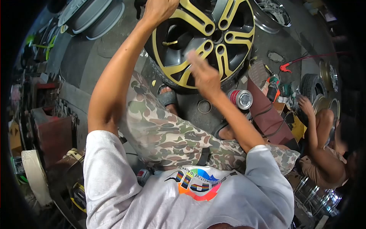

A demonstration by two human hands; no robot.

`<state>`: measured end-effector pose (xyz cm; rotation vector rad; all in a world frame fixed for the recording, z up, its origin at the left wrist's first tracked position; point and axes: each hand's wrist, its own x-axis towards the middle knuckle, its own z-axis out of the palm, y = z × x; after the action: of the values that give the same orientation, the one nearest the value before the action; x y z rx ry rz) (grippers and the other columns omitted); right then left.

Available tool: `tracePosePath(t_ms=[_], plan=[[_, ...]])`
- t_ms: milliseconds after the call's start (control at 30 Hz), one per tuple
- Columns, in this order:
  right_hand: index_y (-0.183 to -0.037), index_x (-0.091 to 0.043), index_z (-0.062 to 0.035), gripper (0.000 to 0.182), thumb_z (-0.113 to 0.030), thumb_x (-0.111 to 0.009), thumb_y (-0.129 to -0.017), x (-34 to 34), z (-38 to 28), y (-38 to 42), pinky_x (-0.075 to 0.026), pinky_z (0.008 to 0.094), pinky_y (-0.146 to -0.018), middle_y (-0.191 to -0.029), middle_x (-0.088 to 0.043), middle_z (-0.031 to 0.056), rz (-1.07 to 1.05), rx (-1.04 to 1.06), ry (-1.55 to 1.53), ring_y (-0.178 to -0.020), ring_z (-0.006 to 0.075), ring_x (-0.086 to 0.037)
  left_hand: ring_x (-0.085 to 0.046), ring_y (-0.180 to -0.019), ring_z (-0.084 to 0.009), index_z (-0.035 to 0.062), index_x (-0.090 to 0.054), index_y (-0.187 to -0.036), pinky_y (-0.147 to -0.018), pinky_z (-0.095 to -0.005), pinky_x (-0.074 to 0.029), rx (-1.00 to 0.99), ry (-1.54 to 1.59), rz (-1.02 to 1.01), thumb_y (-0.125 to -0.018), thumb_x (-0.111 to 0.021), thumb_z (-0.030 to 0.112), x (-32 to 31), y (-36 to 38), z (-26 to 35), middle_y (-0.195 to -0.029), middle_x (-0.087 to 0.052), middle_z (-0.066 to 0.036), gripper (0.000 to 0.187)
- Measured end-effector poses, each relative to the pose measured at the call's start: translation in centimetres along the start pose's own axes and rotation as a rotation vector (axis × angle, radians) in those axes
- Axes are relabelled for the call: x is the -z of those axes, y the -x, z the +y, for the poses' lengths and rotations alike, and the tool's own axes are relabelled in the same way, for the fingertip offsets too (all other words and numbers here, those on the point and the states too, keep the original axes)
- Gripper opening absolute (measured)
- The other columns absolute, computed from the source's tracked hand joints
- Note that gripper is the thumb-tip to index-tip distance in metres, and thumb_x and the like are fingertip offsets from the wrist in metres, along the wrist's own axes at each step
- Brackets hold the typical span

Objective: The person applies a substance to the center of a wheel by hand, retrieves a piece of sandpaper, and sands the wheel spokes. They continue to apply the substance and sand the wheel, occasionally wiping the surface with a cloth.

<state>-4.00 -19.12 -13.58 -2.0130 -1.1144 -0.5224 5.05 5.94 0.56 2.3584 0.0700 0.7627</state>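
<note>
A large wheel rim (217, 36) with gold and black spokes, a tire (160, 74) showing around its lower edge, lies in front of me. My left hand (162, 9) is at the wheel's upper left edge, its fingers cut off by the top of the view. Over the lower spokes, my right hand (206, 76) is smeared by motion, and I cannot make out anything in its fingers. A red-labelled can (241, 99) with a silver lid stands just right of this hand. On the floor near my sandaled foot (166, 96) lies a small round ring-like object (204, 107).
Silver rims (93, 19) lean at the upper left. To the right are a brown board (268, 112), a red air blow gun (285, 68) with a hose, power tools (273, 89) and a tire (312, 87). Another person (324, 152) crouches at the far right.
</note>
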Motion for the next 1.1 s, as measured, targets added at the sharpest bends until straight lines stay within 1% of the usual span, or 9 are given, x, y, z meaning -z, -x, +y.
tracePosePath(t_ms=[100,233,367,467,600,733,867,1000,1100], plan=[[-0.138,-0.066,-0.0163,0.046,-0.01,-0.065,-0.092,1.4,0.3,-0.1,-0.06,0.032,-0.069,-0.144,-0.063,0.0059,-0.142,0.073,0.087,-0.079,0.0218,-0.074,-0.069,-0.077,-0.0454,-0.0013,-0.072,-0.094,-0.067,-0.0486,-0.05,0.001,0.009,0.009,-0.103,-0.058,0.038,0.1,0.1,0.5,-0.08,-0.066,-0.03,0.043],[-0.138,-0.065,-0.0148,0.044,-0.009,-0.062,-0.095,1.0,0.1,-2.0,-0.061,0.0364,-0.073,-0.143,-0.063,0.0079,0.034,-0.199,0.055,-0.095,0.03,-0.075,-0.07,-0.085,-0.0451,0.0007,-0.073,-0.1,-0.07,-0.0487,-0.052,0.032,-0.064,-0.004,-0.103,-0.057,0.04,0.1,0.2,0.4,-0.084,-0.067,-0.029,0.042],[-0.137,-0.066,-0.0141,0.04,-0.012,-0.061,-0.098,1.8,-1.5,-0.2,-0.061,0.0346,-0.073,-0.145,-0.062,0.0072,-0.189,-0.057,0.035,-0.094,0.0296,-0.075,-0.07,-0.08,-0.0458,0.0,-0.074,-0.097,-0.068,-0.0489,-0.051,-0.095,-0.018,0.156,-0.103,-0.056,0.041,0.2,0.3,0.9,-0.082,-0.067,-0.029,0.045],[-0.138,-0.065,-0.0131,0.038,-0.014,-0.059,-0.101,1.3,1.0,-2.4,-0.061,0.0355,-0.072,-0.146,-0.061,0.0082,0.047,-0.204,0.11,-0.098,0.0305,-0.074,-0.07,-0.09,-0.0453,0.0037,-0.073,-0.111,-0.075,-0.0487,-0.054,0.111,-0.13,-0.091,-0.103,-0.056,0.04,0.4,0.1,0.4,-0.092,-0.07,-0.029,0.041],[-0.14,-0.062,-0.0122,0.037,-0.015,-0.055,-0.103,0.6,-2.7,-0.4,-0.061,0.0385,-0.073,-0.143,-0.062,0.0088,-0.08,-0.17,-0.01,-0.101,0.0333,-0.073,-0.07,-0.089,-0.046,0.0005,-0.073,-0.108,-0.075,-0.0503,-0.053,-0.057,0.051,0.097,-0.103,-0.056,0.038,0.4,0.7,1.3,-0.092,-0.07,-0.029,0.042],[-0.141,-0.062,-0.0157,0.037,-0.017,-0.055,-0.104,1.0,0.3,-2.3,-0.06,0.0404,-0.077,-0.145,-0.06,0.0093,0.045,-0.298,0.093,-0.104,0.0351,-0.072,-0.07,-0.095,-0.0446,0.0036,-0.074,-0.11,-0.081,-0.0488,-0.053,0.086,-0.065,-0.066,-0.102,-0.056,0.039,0.4,0.3,0.9,-0.096,-0.071,-0.027,0.04],[-0.141,-0.061,-0.0129,0.036,-0.017,-0.053,-0.106,1.0,-2.8,-1.8,-0.058,0.0431,-0.083,-0.147,-0.058,0.0104,-0.065,-0.319,-0.019,-0.109,0.0375,-0.069,-0.07,-0.092,-0.045,0.0023,-0.075,-0.102,-0.078,-0.0498,-0.053,0.02,0.054,0.093,-0.101,-0.057,0.039,0.2,0.9,1.3,-0.093,-0.071,-0.027,0.041],[-0.14,-0.062,-0.0108,0.035,-0.017,-0.052,-0.107,1.0,-0.4,-3.3,-0.056,0.0435,-0.091,-0.148,-0.057,0.0109,0.049,-0.409,0.016,-0.115,0.0383,-0.067,-0.069,-0.094,-0.0459,0.0028,-0.074,-0.106,-0.081,-0.0503,-0.053,0.045,-0.08,-0.034,-0.102,-0.056,0.039,0.4,0.4,1.0,-0.096,-0.071,-0.028,0.041],[-0.139,-0.062,-0.0093,0.035,-0.017,-0.05,-0.107,0.6,-1.7,-2.9,-0.055,0.0429,-0.092,-0.147,-0.058,0.0124,0.05,-0.4,0.018,-0.116,0.0378,-0.066,-0.069,-0.093,-0.0459,0.0015,-0.074,-0.106,-0.079,-0.0499,-0.054,0.013,0.015,0.021,-0.102,-0.055,0.039,0.4,0.8,0.9,-0.095,-0.071,-0.028,0.042]])
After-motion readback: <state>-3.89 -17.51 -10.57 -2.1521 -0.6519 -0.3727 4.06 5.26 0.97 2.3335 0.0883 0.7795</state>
